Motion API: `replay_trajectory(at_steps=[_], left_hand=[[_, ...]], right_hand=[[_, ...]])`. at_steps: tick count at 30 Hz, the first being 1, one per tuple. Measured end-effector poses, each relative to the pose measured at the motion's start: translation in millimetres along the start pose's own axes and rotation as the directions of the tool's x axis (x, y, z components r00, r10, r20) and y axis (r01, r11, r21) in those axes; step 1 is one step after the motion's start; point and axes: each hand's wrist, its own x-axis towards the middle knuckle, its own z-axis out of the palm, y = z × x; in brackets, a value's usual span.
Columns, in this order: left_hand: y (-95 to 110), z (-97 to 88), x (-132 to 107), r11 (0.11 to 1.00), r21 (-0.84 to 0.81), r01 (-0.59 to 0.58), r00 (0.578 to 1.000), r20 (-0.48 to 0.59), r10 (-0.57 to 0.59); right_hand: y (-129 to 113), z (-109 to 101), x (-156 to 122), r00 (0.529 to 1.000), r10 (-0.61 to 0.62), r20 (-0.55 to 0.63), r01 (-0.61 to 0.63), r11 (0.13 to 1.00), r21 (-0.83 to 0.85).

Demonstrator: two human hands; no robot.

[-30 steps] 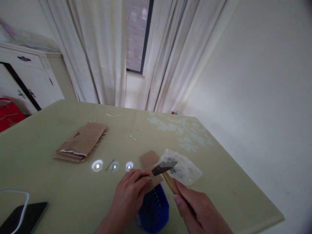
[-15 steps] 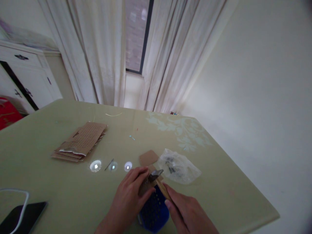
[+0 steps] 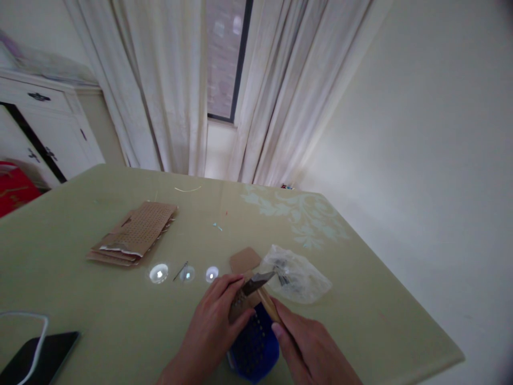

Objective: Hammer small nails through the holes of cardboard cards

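- Two pale curtains, one on the left (image 3: 172,91) and one on the right (image 3: 288,80), are hanging in folds on either side of a dark-framed window (image 3: 225,59).
- A plain white wall (image 3: 420,160) is filling the right side.
- A white cabinet (image 3: 52,125) with dark metal fittings is standing at the far left, and a filmy, crumpled covering (image 3: 52,67) is lying on its top.
- A red object (image 3: 16,188), partly cut off, is sitting below the cabinet, beyond the table's edge.
- A greenish tabletop (image 3: 120,321) is bearing a pale leafy pattern (image 3: 306,202) and reflecting round spots of light.
- A flat black device (image 3: 54,353) is lying at the near left, a white cable (image 3: 24,313) curving over it.
- A thin pale strand (image 3: 186,190) is lying near the far edge.
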Motion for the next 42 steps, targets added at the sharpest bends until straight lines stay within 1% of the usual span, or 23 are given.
replay_trajectory(at_steps=[3,5,7,9,12,15,18,20,22,23,24,25,26,27,28,29,31,33,35,38,41,42], left_hand=[[-3,2.4,-1,0.999,-0.035,0.010,1.000,0.003,-0.010],[-4,4.4,-2,0.999,-0.046,0.026,0.999,-0.021,-0.027],[-6,5.9,-2,0.996,-0.055,0.069,0.996,-0.060,-0.072],[-9,5.9,-1,0.983,-0.112,0.144,0.987,-0.052,-0.150],[-14,2.3,-1,0.933,-0.252,0.255,0.967,0.080,-0.243],[-18,-4.2,-1,0.889,-0.310,0.337,0.936,0.216,-0.279],[-18,-9.2,-2,0.847,-0.360,0.391,0.906,0.314,-0.285],[-17,-12.4,0,0.807,-0.436,0.397,0.905,0.332,-0.266],[-22,-18.4,5,0.780,-0.495,0.383,0.919,0.286,-0.270],[-27,-23.2,8,0.786,-0.488,0.380,0.924,0.234,-0.302],[-34,-29.0,11,0.807,-0.448,0.384,0.923,0.160,-0.350],[-42,-35.7,14,0.839,-0.360,0.407,0.909,0.067,-0.412],[-52,-42.6,16,0.862,-0.234,0.449,0.879,-0.056,-0.473],[-62,-49.1,17,0.867,-0.077,0.492,0.848,-0.184,-0.497],[-72,-54.7,17,0.842,0.079,0.533,0.823,-0.279,-0.495],[-81,-58.9,17,0.800,0.204,0.565,0.807,-0.340,-0.483],[-95,-62.5,14,0.728,0.363,0.581,0.810,-0.345,-0.475],[-102,-61.0,11,0.706,0.426,0.566,0.824,-0.307,-0.476],[-105,-57.9,9,0.711,0.441,0.547,0.837,-0.287,-0.466],[-105,-55.4,10,0.728,0.437,0.528,0.849,-0.288,-0.443],[-97,-54.5,13,0.755,0.412,0.510,0.858,-0.306,-0.412],[-91,-53.5,14,0.787,0.356,0.503,0.859,-0.309,-0.409]], right_hand=[[-3,-4,1,1.000,-0.003,0.030,0.003,1.000,0.020],[-1,-9,3,0.999,0.049,0.008,-0.050,0.996,0.080],[8,-13,11,0.987,0.158,-0.016,-0.150,0.960,0.235],[24,-13,25,0.966,0.257,-0.002,-0.230,0.866,0.444],[55,-4,56,0.960,0.280,-0.024,-0.198,0.734,0.650],[82,16,85,0.955,0.293,0.034,-0.194,0.536,0.822],[96,39,97,0.951,0.307,0.046,-0.192,0.466,0.864],[101,51,96,0.948,0.312,0.059,-0.199,0.438,0.876],[104,59,91,0.946,0.314,0.079,-0.211,0.410,0.887],[106,61,89,0.945,0.315,0.088,-0.216,0.397,0.892],[107,63,88,0.944,0.317,0.093,-0.218,0.386,0.896],[108,64,87,0.943,0.320,0.096,-0.219,0.375,0.901],[109,65,87,0.942,0.322,0.096,-0.218,0.366,0.905],[110,66,87,0.941,0.324,0.096,-0.216,0.358,0.909],[110,66,88,0.941,0.325,0.096,-0.214,0.351,0.912],[111,67,88,0.941,0.325,0.097,-0.213,0.346,0.914],[111,69,89,0.942,0.321,0.102,-0.214,0.339,0.916],[111,70,89,0.942,0.318,0.104,-0.214,0.335,0.918],[112,71,89,0.943,0.315,0.108,-0.216,0.331,0.919],[112,71,89,0.943,0.313,0.117,-0.222,0.325,0.919],[112,70,89,0.943,0.312,0.119,-0.224,0.326,0.918],[112,70,90,0.943,0.311,0.120,-0.225,0.327,0.918]])
